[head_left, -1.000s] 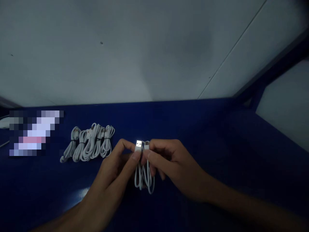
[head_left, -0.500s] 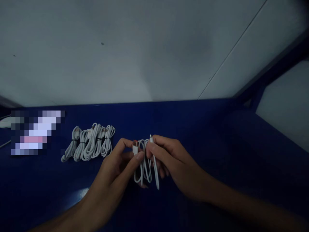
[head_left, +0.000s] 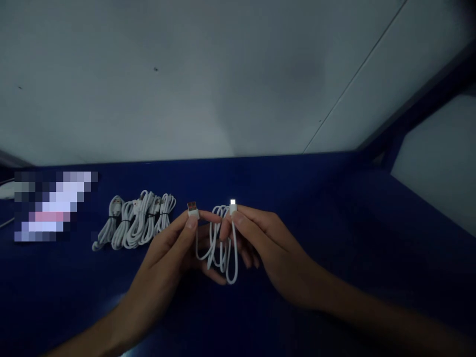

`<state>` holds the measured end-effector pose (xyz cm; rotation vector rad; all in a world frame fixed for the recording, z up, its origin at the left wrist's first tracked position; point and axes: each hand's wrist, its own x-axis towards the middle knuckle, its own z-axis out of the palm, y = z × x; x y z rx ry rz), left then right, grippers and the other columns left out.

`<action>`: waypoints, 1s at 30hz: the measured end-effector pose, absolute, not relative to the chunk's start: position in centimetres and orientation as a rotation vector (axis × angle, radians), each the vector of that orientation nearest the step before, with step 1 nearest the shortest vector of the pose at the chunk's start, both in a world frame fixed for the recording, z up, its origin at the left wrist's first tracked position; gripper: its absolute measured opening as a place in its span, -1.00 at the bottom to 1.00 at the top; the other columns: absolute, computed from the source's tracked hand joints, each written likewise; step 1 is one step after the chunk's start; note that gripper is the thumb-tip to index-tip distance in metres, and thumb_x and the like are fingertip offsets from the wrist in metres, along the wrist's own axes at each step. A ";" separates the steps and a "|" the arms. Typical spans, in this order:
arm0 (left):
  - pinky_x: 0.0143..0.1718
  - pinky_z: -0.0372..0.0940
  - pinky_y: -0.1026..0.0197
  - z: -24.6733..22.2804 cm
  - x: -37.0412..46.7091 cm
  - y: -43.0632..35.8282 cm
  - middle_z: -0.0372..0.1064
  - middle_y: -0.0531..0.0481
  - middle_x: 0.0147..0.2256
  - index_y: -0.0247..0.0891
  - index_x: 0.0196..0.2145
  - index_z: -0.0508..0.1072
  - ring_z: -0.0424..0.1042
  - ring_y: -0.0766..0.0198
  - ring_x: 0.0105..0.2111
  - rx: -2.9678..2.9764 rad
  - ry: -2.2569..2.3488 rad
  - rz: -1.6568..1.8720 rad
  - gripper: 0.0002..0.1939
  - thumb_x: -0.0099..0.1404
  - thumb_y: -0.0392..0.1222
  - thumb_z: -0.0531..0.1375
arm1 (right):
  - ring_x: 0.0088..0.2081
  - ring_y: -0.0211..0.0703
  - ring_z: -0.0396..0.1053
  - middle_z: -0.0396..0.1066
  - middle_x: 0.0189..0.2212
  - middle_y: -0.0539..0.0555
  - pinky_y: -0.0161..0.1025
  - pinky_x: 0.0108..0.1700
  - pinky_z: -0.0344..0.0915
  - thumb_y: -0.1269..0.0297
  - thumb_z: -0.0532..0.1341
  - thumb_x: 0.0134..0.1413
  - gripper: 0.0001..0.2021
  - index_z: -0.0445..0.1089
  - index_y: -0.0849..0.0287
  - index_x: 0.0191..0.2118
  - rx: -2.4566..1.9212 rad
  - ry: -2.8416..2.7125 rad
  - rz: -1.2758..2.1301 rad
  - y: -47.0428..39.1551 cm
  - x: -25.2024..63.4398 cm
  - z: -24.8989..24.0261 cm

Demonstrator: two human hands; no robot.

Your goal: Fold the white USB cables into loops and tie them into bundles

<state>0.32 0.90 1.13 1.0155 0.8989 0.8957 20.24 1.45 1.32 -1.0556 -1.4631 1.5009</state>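
Observation:
Between my two hands hangs a white USB cable [head_left: 222, 253], gathered in loose loops. My left hand [head_left: 171, 248] pinches its larger USB plug [head_left: 193, 213] between thumb and finger, metal end up, while other fingers reach behind the loops. The smaller plug [head_left: 233, 206], its metal tip shining brightly, is pinched upright by my right hand [head_left: 266, 243]. Fingers of the right hand curl behind the loops and are partly hidden. To the left of my left hand lies a row of several bundled white cables [head_left: 139, 220], some with dark ties around their middles.
The blue table top [head_left: 297, 198] meets a grey panel [head_left: 186, 99] at the back. A blurred-out bright object [head_left: 55, 206] lies at the left, with a white object [head_left: 6, 190] at the frame edge beside it. A blue frame bar [head_left: 416, 109] slants along the right.
My left hand has moved left with the larger plug, away from the loops, and the plugs are farther apart. The smaller plug has risen slightly and its tip now shines.

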 end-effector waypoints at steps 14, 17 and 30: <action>-0.22 0.65 0.20 1.1 0.4 0.9 0.70 -0.13 -0.20 -0.18 0.09 0.60 0.68 0.19 -0.33 0.928 0.822 0.888 -0.66 0.67 0.02 0.10 | -0.45 -0.32 0.25 0.36 -0.45 -0.08 -0.33 -0.39 0.22 0.06 0.01 0.67 -0.56 0.47 0.12 -0.23 -1.023 -1.512 1.525 1.5 20.4 1.9; -0.22 0.64 0.21 1.2 0.5 1.0 0.70 -0.13 -0.17 -0.18 0.07 0.59 0.67 0.21 -0.35 0.911 0.822 0.878 -0.64 0.68 0.02 0.07 | -0.45 -0.31 0.26 0.35 -0.45 -0.07 -0.32 -0.40 0.21 0.06 0.00 0.67 -0.57 0.47 0.12 -0.22 -1.028 -1.503 1.538 1.4 20.3 1.9; -0.31 0.65 0.15 1.1 0.6 1.1 0.67 -0.14 -0.20 -0.17 0.01 0.58 0.65 0.14 -0.32 0.910 0.799 0.886 -0.67 0.67 0.01 0.07 | -0.44 -0.31 0.25 0.33 -0.47 -0.08 -0.32 -0.39 0.22 0.07 0.02 0.66 -0.58 0.47 0.13 -0.21 -1.036 -1.470 1.557 1.3 20.2 1.7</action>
